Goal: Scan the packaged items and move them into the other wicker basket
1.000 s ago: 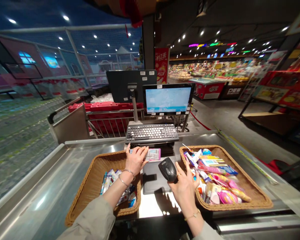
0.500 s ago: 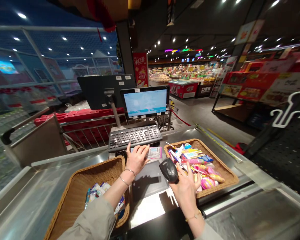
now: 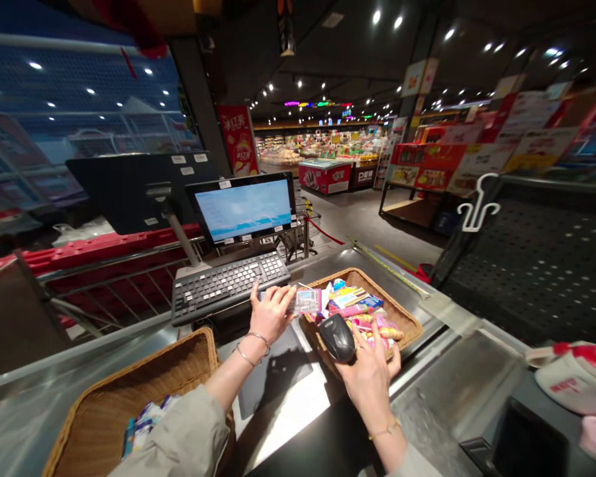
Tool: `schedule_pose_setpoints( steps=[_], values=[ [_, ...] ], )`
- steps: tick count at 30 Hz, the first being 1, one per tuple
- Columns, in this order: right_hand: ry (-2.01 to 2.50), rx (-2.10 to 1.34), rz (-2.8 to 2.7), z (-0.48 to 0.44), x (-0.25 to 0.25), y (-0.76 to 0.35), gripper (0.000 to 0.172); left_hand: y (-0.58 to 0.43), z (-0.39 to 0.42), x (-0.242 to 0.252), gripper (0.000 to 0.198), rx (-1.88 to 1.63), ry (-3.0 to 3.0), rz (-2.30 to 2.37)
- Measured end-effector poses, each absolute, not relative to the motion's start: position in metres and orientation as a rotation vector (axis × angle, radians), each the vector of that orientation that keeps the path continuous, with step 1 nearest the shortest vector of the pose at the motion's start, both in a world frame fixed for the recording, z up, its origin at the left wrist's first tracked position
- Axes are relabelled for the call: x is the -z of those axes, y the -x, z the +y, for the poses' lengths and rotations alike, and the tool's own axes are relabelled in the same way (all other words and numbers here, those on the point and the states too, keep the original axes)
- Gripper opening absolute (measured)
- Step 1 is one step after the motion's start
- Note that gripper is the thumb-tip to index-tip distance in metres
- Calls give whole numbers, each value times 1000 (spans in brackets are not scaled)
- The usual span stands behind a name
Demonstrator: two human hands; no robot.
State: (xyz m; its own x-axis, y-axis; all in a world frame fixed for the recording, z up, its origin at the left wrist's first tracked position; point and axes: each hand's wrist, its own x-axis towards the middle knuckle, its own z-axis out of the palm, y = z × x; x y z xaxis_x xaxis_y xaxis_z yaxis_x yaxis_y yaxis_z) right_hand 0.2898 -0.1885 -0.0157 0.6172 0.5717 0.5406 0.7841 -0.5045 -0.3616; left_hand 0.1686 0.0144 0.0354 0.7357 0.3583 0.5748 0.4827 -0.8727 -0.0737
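Your 2 grips are closed: left hand (image 3: 273,315) on a flat, pink-edged packet (image 3: 308,301) beside the brown wicker basket (image 3: 400,311) of colourful packaged goods (image 3: 347,310), right hand (image 3: 370,374) around a rounded black plastic scanner (image 3: 336,338).

So the red banner (image 3: 238,142) at the back has big white Chinese characters, printed twice, probably 冰红茶, but it's soft at this distance. The black display counter (image 3: 365,175) has white lettering starting with a P. Print on the red freezer (image 3: 324,177), monitor stickers (image 3: 223,184) and pink-edged pack (image 3: 308,301)? Too tiny to read.
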Motion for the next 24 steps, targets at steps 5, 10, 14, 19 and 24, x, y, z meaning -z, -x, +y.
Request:
schedule_pose_setpoints(
  steps=[5,10,14,19,24],
  values=[
    [2325,502,-982,-198,23,-301,36,-187,13,-33,54,839,2781,-621],
    [2347,541,-934,-207,27,-308,31,-203,13,-29,55,833,2817,-568],
    [2355,563,-903,-214,29,-313,32,-215,12,-26,55,829,2828,-508],
    [2378,559,-838,-222,33,-321,33,-229,6,-23,55,821,2860,-436],
    [2391,582,-761,-229,38,-326,30,-241,-2,-21,52,798,2898,-422]
  ],
)
